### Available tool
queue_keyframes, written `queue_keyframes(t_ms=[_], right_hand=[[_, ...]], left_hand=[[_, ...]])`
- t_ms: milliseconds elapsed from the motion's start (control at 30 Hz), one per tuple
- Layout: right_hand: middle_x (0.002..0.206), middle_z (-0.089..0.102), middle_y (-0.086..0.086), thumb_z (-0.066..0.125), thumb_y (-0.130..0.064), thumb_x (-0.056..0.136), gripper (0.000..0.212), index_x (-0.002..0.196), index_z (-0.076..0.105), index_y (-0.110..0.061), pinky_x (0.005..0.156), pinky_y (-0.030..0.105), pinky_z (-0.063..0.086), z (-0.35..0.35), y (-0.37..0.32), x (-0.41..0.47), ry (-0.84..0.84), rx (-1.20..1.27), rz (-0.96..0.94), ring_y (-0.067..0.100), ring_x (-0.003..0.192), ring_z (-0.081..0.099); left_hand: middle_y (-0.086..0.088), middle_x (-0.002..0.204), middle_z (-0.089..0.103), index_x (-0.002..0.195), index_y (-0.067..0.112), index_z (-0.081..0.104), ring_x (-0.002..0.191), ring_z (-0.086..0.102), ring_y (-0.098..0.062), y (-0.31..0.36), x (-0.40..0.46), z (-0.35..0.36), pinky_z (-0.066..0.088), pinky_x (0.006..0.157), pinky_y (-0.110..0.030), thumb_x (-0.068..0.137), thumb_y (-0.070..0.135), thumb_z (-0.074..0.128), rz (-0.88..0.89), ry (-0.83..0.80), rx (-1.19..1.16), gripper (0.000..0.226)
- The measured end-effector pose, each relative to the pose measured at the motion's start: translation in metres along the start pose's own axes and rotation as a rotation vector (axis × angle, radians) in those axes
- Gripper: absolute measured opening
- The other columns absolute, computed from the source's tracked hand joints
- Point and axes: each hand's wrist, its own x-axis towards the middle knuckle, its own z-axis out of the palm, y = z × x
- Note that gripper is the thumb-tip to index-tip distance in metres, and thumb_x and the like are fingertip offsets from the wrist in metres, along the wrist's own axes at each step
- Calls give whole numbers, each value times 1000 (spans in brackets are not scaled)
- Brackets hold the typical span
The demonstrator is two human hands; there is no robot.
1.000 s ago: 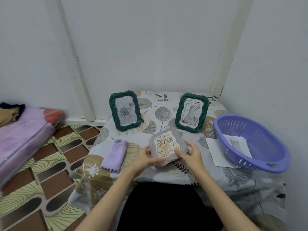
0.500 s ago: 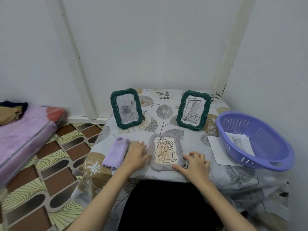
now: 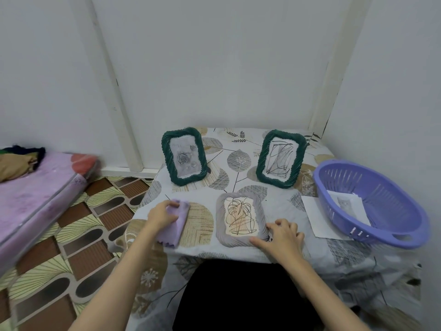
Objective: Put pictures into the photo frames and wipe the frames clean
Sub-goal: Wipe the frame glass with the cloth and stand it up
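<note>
Lying flat near the table's (image 3: 281,253) front edge, the grey frame (image 3: 240,222) holds a line drawing. The right hand (image 3: 281,237) rests on its front right corner, fingers loosely bent. The left hand (image 3: 162,215) grips the purple cloth (image 3: 175,223) at the left edge.
</note>
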Motion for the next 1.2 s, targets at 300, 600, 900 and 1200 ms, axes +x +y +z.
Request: queue_keyframes(t_ms=[300, 600, 900, 1200], right_hand=[[117, 57, 7, 69, -35, 80, 59, 132, 44, -25, 81, 27, 47, -19, -50, 3, 57, 912, -128, 20, 101, 56], [107, 64, 6, 57, 8, 81, 50, 112, 50, -30, 77, 34, 56, -26, -52, 12, -26, 1181, -135, 17, 95, 65], [117, 47, 15, 39, 11, 79, 44, 110, 57, -15, 86, 31, 42, -10, -34, 40, -73, 322, -235, 29, 104, 52], [90, 65, 3, 43, -49, 72, 41, 91, 67, -22, 50, 31, 47, 14, -32, 38, 186, -284, -426, 23, 68, 55]], left_hand=[[-17, 105, 59, 94, 21, 58, 83, 57, -25, 63, -46, 10, 49, 66, -32, 81, -3, 62, 103, -186, -830, 28], [-9, 107, 61, 119, 19, 59, 93, 63, -21, 90, -44, 41, 56, 70, -28, 88, 5, 57, 166, -253, -1064, 34], [-1, 151, 28, 142, 17, 32, 139, 26, -20, 52, -4, 63, 19, 115, -34, 59, 65, 67, 333, -227, -25, 102], [14, 156, 8, 147, 29, 15, 145, -3, -14, 38, 13, 66, -3, 118, -43, 70, 57, 67, 436, -347, 239, 97]])
